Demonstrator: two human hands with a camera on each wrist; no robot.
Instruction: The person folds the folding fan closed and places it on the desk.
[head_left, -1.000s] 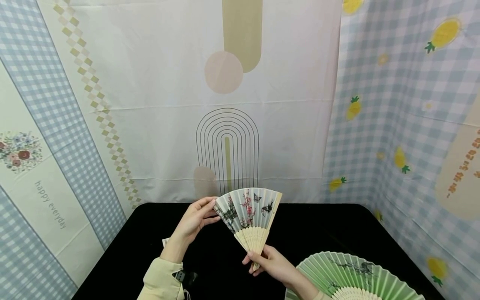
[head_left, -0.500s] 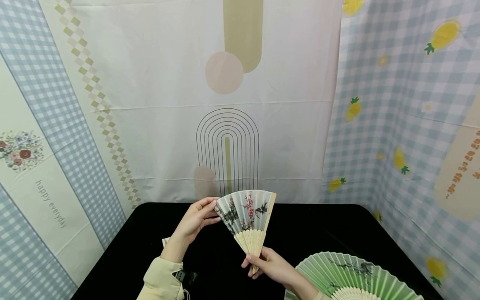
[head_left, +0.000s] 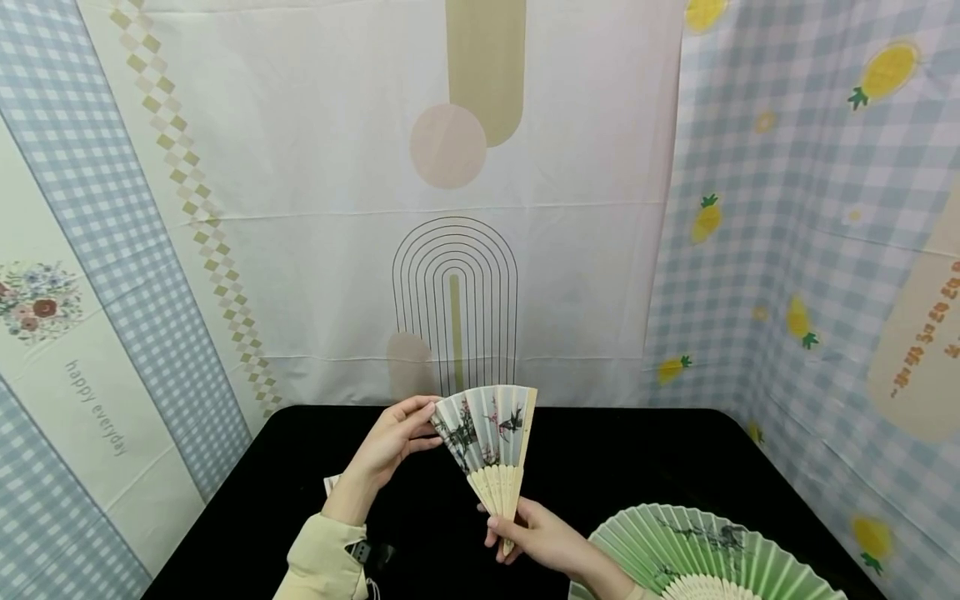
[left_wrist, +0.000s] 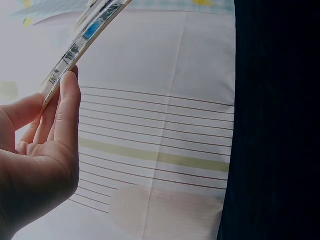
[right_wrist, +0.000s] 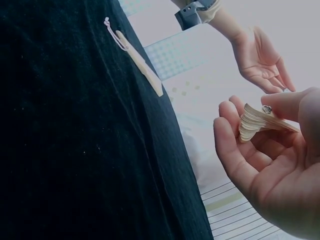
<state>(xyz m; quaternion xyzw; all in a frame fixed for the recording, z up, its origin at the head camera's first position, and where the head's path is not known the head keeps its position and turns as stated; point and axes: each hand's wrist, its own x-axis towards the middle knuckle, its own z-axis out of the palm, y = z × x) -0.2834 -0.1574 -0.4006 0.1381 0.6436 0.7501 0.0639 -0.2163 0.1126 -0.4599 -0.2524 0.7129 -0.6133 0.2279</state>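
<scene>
A pale folding fan [head_left: 482, 429], painted with blossoms and a dark bird, stands partly spread above the black table. My left hand [head_left: 386, 442] pinches the top of its left edge between thumb and fingers. The left wrist view shows this edge of the fan [left_wrist: 80, 50] nearly side-on in the pinch. Lower down, my right hand [head_left: 546, 537] grips the fan's ribs by their base. Stacked rib ends [right_wrist: 252, 122] poke out between thumb and fingers of the right hand [right_wrist: 280, 165] in the right wrist view.
A green folding fan [head_left: 705, 542] lies fully spread at the table's right front. Another folded fan [right_wrist: 142, 65] with a corded end lies on the black tabletop [right_wrist: 75, 130]. Printed cloths [head_left: 585, 275] hang behind and on both sides.
The pale fan has narrowed: its right edge has swung left and slightly down, hiding part of the painting. My right hand has shifted slightly left and down; the left hand has barely moved.
</scene>
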